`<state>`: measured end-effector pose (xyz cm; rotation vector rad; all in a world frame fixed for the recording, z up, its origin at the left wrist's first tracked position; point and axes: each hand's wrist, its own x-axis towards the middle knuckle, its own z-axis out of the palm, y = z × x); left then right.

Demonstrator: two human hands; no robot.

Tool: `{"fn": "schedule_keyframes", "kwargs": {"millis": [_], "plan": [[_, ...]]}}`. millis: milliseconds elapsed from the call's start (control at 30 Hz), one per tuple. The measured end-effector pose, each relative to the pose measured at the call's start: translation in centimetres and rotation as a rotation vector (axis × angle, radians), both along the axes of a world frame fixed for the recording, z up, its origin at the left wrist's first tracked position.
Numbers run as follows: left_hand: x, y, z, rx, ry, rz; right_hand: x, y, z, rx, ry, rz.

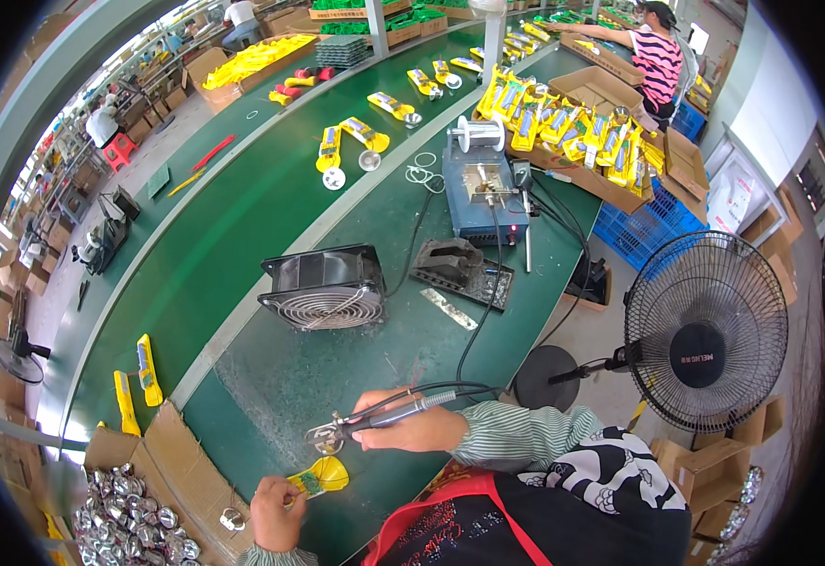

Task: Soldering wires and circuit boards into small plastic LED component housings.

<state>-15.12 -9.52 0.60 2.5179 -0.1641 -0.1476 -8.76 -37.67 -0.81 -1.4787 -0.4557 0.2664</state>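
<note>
My right hand (417,426) is closed round a soldering iron (401,413) with a black cable, its front end pointing left over the green bench. At that front end is a round, shiny metal piece (324,438); I cannot tell if it is part of the tool. Just below it lies a yellow plastic housing (335,474) with a small green circuit board (310,483) in it. The fingers of my left hand (278,514) pinch the left end of this housing. A single silvery round part (232,519) rests on cardboard beside my left hand.
A cardboard box of silvery round parts (129,514) stands at the lower left. Ahead are a square fan (327,288), an iron stand (459,269) and a blue soldering station (483,203). Yellow units (328,149) lie on the green conveyor (205,245). A floor fan (705,330) stands right.
</note>
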Motion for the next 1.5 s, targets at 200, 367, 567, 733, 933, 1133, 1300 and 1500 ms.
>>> {"fn": "schedule_keyframes", "kwargs": {"millis": [200, 367, 567, 733, 933, 1133, 1300, 1500], "plan": [[-0.9, 3.8, -0.3, -0.045, -0.048, 0.041, 0.3, -0.4, 0.7, -0.013, 0.073, -0.019], [0.3, 2.4, 2.4, 0.608, 0.082, -0.221, 1.0, -0.4, 0.6, -0.010, 0.051, -0.040], [4.7, 4.3, 3.8, 0.710, 0.452, -0.213, 1.6, -1.3, 1.7, 0.021, 0.103, -0.083], [12.9, 6.2, 4.2, 0.720, 0.001, -0.093, 2.4, -1.7, 1.3, 0.093, 0.131, -0.130], [28.6, 5.6, 1.2, 0.598, 0.065, -0.032, 3.2, -1.0, 1.0, -0.006, 0.144, -0.148], [38.2, -0.2, -4.7, 0.173, -0.158, 0.240, 4.4, -0.9, 1.0, -0.016, 0.266, -0.228], [37.6, 2.5, -2.6, -0.227, -0.045, 0.257, 5.4, -0.5, 1.3, -0.051, 0.372, -0.227], [32.5, 13.4, 0.6, 0.820, -0.017, 0.578, 4.7, -0.3, 0.5, -0.070, 0.319, -0.224]]}}
